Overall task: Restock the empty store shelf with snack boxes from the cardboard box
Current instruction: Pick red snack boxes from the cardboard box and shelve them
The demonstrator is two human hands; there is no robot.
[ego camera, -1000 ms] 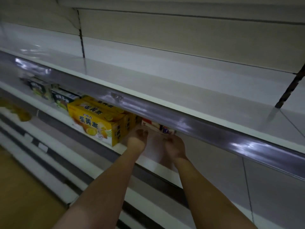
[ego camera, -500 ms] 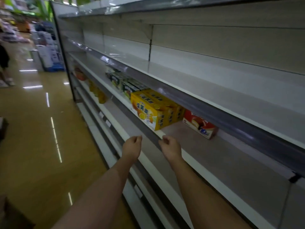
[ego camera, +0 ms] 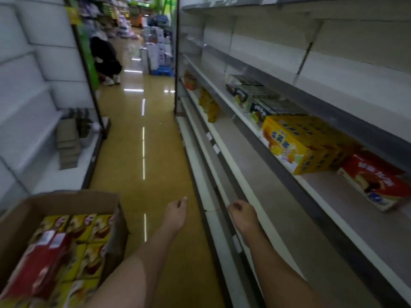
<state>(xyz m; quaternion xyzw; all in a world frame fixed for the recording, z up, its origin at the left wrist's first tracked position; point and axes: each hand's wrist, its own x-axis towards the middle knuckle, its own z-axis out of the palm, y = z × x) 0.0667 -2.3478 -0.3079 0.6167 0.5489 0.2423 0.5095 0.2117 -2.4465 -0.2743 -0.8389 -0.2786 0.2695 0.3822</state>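
Where the aisle runs forward, a glossy yellow-brown floor point(ego camera: 135, 152) carries streaks of reflected ceiling light along its length. To the right stands a long shelving unit point(ego camera: 289, 63) with pale back panels and grey metal price rails; most of its decks are bare. To the left stands a second, white shelf unit point(ego camera: 29, 103) with flattened cardboard pieces point(ego camera: 67, 143) stacked on its base. At the far end, a person in dark clothing point(ego camera: 105, 61) crouches beside stacked goods. The middle shelf point(ego camera: 329, 210) holds the placed stock: a red snack box point(ego camera: 375, 185) lies nearest, just beside yellow snack boxes point(ego camera: 298, 145), with dark green boxes point(ego camera: 255, 96) farther along. The shelf below carries small yellow items point(ego camera: 209, 105), too blurred to identify. At lower left, an open cardboard box point(ego camera: 64, 201) sits on the floor, containing yellow boxes laid flat and a red box point(ego camera: 42, 265) on top. The left hand point(ego camera: 175, 213) hangs over the floor, and the right hand point(ego camera: 241, 215) over the lower shelf edge; both are apart, fingers loosely curled, grasping nothing.
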